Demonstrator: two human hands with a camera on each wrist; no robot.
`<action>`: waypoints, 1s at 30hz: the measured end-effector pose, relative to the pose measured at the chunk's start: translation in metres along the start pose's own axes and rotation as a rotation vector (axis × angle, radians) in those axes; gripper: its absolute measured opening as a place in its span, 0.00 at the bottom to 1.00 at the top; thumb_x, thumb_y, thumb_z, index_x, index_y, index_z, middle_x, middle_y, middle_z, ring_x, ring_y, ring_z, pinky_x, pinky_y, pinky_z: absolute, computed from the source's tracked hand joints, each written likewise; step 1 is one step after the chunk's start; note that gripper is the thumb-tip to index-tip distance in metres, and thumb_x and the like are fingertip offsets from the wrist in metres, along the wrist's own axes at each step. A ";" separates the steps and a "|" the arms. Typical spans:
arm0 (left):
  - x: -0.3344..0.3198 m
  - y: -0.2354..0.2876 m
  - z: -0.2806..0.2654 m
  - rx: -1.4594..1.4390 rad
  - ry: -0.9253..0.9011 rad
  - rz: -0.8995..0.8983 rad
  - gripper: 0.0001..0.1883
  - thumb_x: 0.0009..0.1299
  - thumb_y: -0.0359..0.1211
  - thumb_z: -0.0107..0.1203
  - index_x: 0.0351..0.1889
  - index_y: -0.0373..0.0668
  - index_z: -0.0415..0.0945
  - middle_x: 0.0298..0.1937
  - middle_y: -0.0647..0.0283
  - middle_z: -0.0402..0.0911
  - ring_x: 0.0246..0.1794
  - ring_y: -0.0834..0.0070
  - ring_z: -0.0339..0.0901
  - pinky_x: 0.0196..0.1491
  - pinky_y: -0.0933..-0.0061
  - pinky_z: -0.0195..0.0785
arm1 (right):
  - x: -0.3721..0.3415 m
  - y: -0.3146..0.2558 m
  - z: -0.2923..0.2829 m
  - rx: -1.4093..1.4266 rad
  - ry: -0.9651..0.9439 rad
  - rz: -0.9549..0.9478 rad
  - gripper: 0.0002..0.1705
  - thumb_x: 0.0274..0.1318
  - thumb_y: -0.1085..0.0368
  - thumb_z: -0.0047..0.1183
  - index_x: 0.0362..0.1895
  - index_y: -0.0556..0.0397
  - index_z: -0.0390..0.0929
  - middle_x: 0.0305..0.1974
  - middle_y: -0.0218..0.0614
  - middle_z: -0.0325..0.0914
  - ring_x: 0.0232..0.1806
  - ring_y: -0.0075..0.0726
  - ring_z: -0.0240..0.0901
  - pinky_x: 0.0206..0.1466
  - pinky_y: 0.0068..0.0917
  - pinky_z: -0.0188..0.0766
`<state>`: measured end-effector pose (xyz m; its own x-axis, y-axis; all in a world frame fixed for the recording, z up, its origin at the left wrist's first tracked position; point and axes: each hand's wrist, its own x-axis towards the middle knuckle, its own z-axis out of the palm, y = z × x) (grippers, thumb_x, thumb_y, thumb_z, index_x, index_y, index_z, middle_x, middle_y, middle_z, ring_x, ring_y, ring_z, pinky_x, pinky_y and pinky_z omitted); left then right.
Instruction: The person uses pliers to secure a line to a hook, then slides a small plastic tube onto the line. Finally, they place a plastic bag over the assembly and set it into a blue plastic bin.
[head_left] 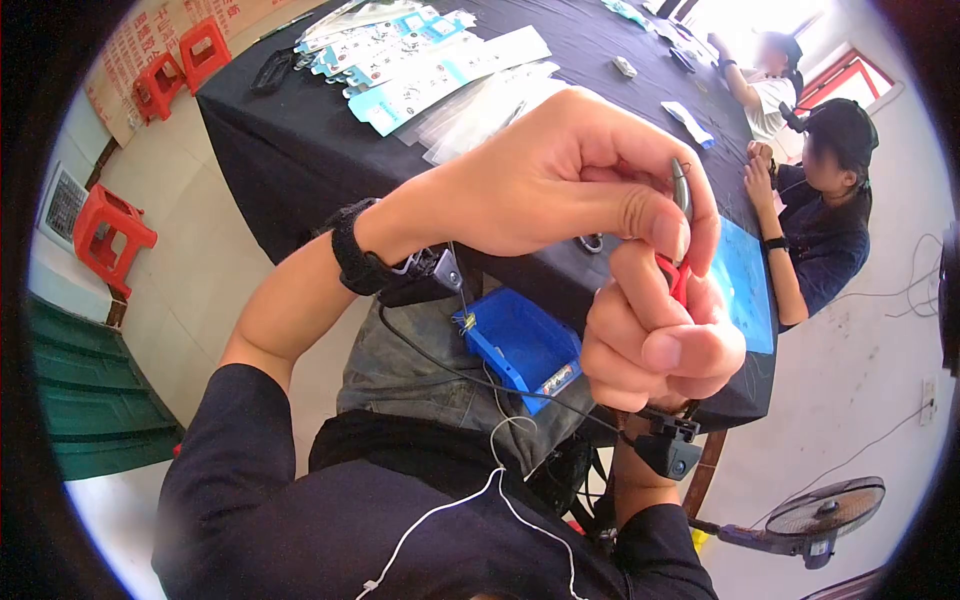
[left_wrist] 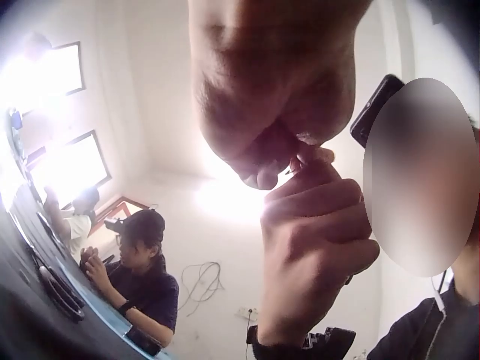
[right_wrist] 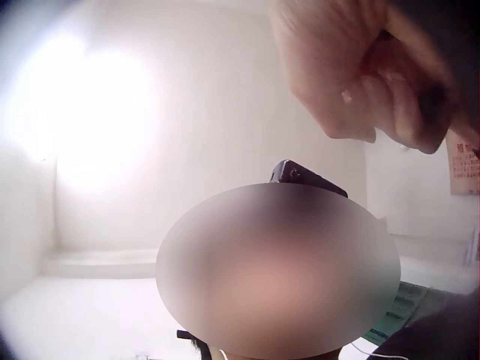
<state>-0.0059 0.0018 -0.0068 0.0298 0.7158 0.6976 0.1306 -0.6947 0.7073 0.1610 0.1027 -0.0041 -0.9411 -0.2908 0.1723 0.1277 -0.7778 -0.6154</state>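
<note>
Between the thumb and index finger of my left hand (head_left: 540,185) is a small tapered grey piece (head_left: 682,190), glossy, with a thin wire loop at its pointed upper end. Just below, my right hand (head_left: 660,340) curls its fingers round a slim red object (head_left: 674,278); most of it is hidden, so I cannot tell its kind. Both hands meet in the air above the table's near edge, fingertips close together. In the left wrist view, the left hand (left_wrist: 274,82) comes down from above and the right hand (left_wrist: 315,240) rises to it.
A blue plastic tray (head_left: 515,340) sits below my hands by my lap. Blue-and-white printed cards (head_left: 430,85) and clear plastic bags (head_left: 480,110) lie on the black tablecloth. A blue mat (head_left: 740,275) lies at right, near a seated person (head_left: 825,200). A fan (head_left: 825,515) stands behind.
</note>
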 end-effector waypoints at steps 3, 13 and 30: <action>0.000 0.000 -0.001 0.036 0.002 0.014 0.06 0.70 0.27 0.57 0.35 0.34 0.81 0.39 0.62 0.87 0.36 0.80 0.79 0.41 0.79 0.72 | 0.000 0.003 0.002 0.091 -0.014 0.000 0.18 0.54 0.83 0.54 0.45 0.51 0.65 0.22 0.28 0.57 0.18 0.19 0.50 0.18 0.22 0.43; -0.002 0.003 0.001 -0.010 -0.003 -0.011 0.08 0.74 0.30 0.58 0.39 0.32 0.82 0.37 0.63 0.86 0.37 0.83 0.79 0.44 0.80 0.72 | 0.002 -0.002 -0.008 0.108 -0.102 0.114 0.13 0.56 0.80 0.47 0.29 0.49 0.61 0.21 0.26 0.58 0.16 0.17 0.47 0.18 0.22 0.43; 0.006 -0.001 -0.007 -0.040 0.145 0.130 0.23 0.73 0.35 0.67 0.64 0.42 0.79 0.37 0.66 0.86 0.31 0.86 0.75 0.37 0.83 0.69 | 0.004 -0.005 0.010 -0.635 0.349 -0.161 0.17 0.56 0.75 0.54 0.26 0.48 0.58 0.20 0.23 0.55 0.17 0.16 0.47 0.18 0.21 0.41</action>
<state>-0.0126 0.0067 -0.0023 -0.0994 0.6042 0.7906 0.0957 -0.7850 0.6120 0.1596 0.1003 0.0072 -0.9912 0.0761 0.1080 -0.1257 -0.2929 -0.9478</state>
